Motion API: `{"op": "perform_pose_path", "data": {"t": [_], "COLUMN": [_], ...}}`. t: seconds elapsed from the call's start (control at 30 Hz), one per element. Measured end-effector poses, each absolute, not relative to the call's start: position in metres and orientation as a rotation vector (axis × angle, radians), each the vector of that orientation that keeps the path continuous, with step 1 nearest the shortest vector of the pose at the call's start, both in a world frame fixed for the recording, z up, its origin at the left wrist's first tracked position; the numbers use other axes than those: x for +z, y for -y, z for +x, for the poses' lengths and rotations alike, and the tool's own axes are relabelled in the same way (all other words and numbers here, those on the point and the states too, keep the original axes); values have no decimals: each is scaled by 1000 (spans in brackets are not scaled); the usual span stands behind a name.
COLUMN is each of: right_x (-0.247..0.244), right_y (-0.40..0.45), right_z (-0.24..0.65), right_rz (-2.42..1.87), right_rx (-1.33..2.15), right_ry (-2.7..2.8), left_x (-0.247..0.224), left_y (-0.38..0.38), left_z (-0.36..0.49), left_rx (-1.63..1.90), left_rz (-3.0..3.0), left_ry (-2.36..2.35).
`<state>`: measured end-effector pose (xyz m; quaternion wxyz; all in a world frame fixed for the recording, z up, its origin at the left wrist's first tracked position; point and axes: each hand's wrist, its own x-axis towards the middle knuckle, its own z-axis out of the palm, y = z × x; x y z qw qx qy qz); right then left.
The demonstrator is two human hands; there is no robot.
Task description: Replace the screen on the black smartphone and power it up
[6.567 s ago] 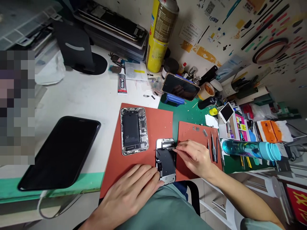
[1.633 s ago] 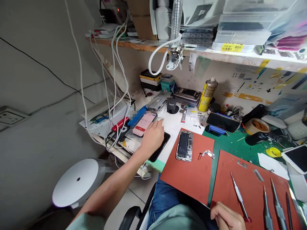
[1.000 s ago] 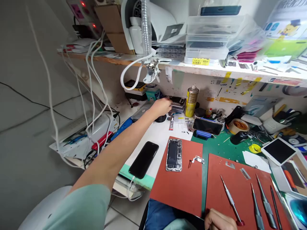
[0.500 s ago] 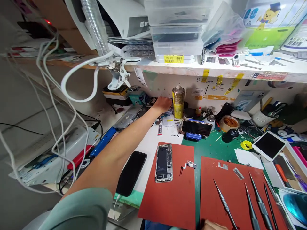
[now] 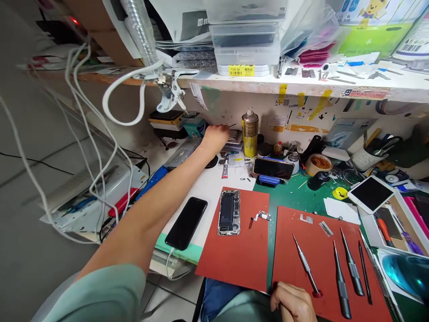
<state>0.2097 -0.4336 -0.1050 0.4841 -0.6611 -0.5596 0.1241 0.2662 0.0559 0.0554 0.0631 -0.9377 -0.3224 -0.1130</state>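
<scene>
My left hand (image 5: 216,137) reaches to the back of the bench, its fingers curled together beside a stack of flat pieces (image 5: 233,139) left of a yellow spray can (image 5: 250,134). A thin dark sliver shows at its fingertips; I cannot make out what it is. My right hand (image 5: 292,302) rests loosely closed at the front edge of the right red mat (image 5: 284,250), near a screwdriver (image 5: 306,266) with a red end. On the left red mat (image 5: 234,264) lies an opened phone (image 5: 229,213), its battery and board exposed, with a small bracket-like part (image 5: 264,216) beside it.
A black-screened phone (image 5: 187,222) with a white cable lies under my left forearm. Another phone (image 5: 273,168) leans on a blue stand. Several slim tools (image 5: 341,281) lie on the right mat. A shelf (image 5: 254,85) with a clamp lamp (image 5: 170,91) overhangs the back.
My left hand has drawn left, away from the spray can, uncovering more of the stack. The view has shifted, and more of my right hand shows at the bottom.
</scene>
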Motion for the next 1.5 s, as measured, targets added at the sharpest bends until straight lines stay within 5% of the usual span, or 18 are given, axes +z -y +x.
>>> {"op": "perform_pose_path", "data": {"t": [0.4,0.53,0.8,0.97,1.5], "right_x": [-73,-48,-29,-45,-51], "right_y": [425,392,357,368,376], "right_z": [201,197,188,169,165], "right_rz": [-1534,-1239,-551,-432,-438], "right_rx": [726,1016,1561,1599,1527], "right_ry": [1015,555,262,196,-4], "left_x": [80,77,56,48,37], "left_y": [64,104,158,170,177], "left_z": [80,53,64,70,82], "left_rx": [-1251,-1722,-846,-483,-367], "left_rz": [-2886,-3370,-4080,-4146,-4183], "left_ry": [1175,1758,2081,2058,2103]}}
